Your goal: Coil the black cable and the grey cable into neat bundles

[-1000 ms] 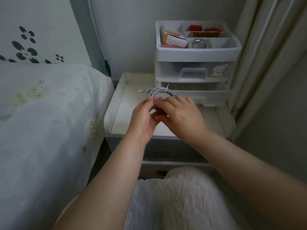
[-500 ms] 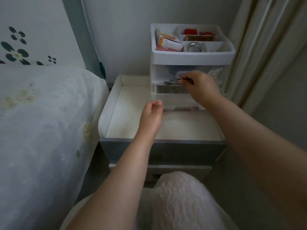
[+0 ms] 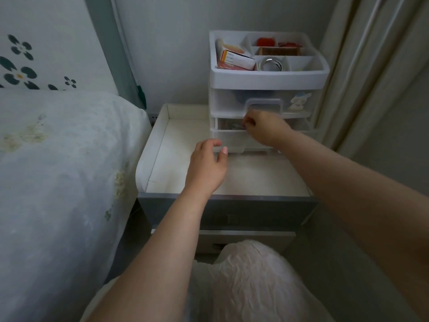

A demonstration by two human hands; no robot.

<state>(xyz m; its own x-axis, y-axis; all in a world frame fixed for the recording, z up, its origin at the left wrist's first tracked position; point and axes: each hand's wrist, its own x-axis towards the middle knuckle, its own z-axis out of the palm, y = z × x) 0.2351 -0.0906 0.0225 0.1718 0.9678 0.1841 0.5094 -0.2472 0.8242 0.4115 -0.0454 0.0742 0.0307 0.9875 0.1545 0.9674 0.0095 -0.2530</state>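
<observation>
The grey cable (image 3: 233, 126), coiled in a bundle, lies inside the pulled-out lower drawer (image 3: 228, 140) of a small white plastic drawer unit (image 3: 267, 81). My right hand (image 3: 264, 130) reaches over that drawer, its fingertips pinched at the bundle's right end. My left hand (image 3: 207, 165) hovers at the drawer's front left corner, fingers curved and apart, holding nothing, with the thumb tip close to the drawer front. No black cable is in view.
The drawer unit stands at the back right of a white-lined bedside tray top (image 3: 162, 145). Its top compartments hold a box (image 3: 235, 59), a metal ring and a comb. A bed (image 3: 58, 170) lies left, a curtain (image 3: 371, 77) right.
A second ago both hands held the grey bundle above the tray. My right hand has carried it into the lower drawer, and my left hand has let go and moved toward the drawer front.
</observation>
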